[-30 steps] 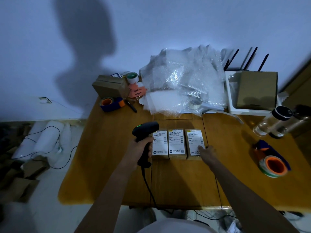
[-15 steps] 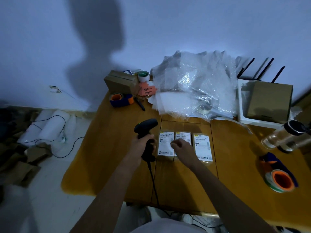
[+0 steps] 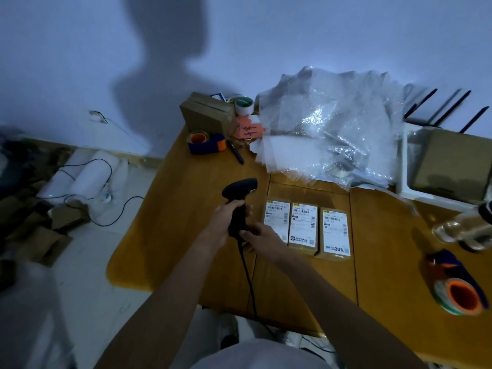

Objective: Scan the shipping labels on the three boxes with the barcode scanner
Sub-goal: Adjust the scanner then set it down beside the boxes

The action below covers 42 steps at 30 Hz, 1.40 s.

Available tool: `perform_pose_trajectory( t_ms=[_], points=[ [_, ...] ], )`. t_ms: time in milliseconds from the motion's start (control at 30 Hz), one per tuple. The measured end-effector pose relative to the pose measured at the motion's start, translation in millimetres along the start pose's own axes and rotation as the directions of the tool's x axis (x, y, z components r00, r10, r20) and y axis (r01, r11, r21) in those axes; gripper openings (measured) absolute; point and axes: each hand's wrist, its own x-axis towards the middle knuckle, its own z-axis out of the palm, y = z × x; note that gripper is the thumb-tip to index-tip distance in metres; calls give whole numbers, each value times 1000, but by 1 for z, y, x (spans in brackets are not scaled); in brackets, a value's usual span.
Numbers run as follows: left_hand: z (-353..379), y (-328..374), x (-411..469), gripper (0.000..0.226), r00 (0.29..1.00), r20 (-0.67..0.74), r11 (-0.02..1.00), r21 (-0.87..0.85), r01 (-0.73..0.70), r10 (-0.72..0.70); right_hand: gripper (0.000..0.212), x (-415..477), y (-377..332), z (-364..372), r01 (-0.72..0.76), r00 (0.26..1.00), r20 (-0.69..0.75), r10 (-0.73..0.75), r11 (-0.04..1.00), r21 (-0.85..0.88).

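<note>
Three small brown boxes lie side by side on the wooden table (image 3: 181, 222), each with a white shipping label facing up: the left box (image 3: 277, 217), the middle box (image 3: 304, 225) and the right box (image 3: 335, 233). My left hand (image 3: 226, 222) grips the handle of the black barcode scanner (image 3: 241, 186), held upright just left of the boxes with its head pointing right. My right hand (image 3: 262, 239) pinches the bottom end of the scanner's handle, where the cable (image 3: 247, 275) comes out, and covers the near corner of the left box.
A pile of bubble wrap (image 3: 332, 129) fills the table's back. A cardboard box (image 3: 205, 113), a tape dispenser (image 3: 206, 142) and a pen (image 3: 237, 153) sit back left. A white tray (image 3: 403, 166), a clear bottle (image 3: 463, 227) and another tape dispenser (image 3: 458, 288) are on the right.
My right hand left the right box, passed over the middle box and came to the scanner's handle base. The scanner's green light is no longer visible. The view shifted left.
</note>
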Motion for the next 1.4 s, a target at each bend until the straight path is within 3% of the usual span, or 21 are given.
perform_pose_trajectory(
  t_ms=[133, 267, 733, 967, 1200, 1400],
  points=[
    [-7, -3, 4, 16, 996, -93, 923, 383, 38, -2, 37, 20, 3, 5, -74, 996, -55, 74, 997, -9],
    [-23, -20, 9, 23, 999, -46, 828, 558, 48, -27, 37, 36, 9, 12, -177, 977, -112, 180, 983, 38],
    [-40, -43, 28, 27, 989, -143, 796, 595, 106, -25, 33, 66, 19, 34, -318, 940, -112, 324, 946, 66],
    [-42, -44, 46, 31, 984, -174, 794, 596, 122, -20, 50, 70, 24, 40, -302, 951, -57, 304, 953, 37],
    [-43, -37, 59, 42, 990, -136, 731, 680, 57, 49, 29, 79, 19, 48, -239, 970, -46, 239, 971, 12],
    [-50, -37, 72, 43, 991, -115, 671, 740, 43, 63, 31, 91, 27, 54, -241, 970, -20, 240, 970, -20]
  ],
)
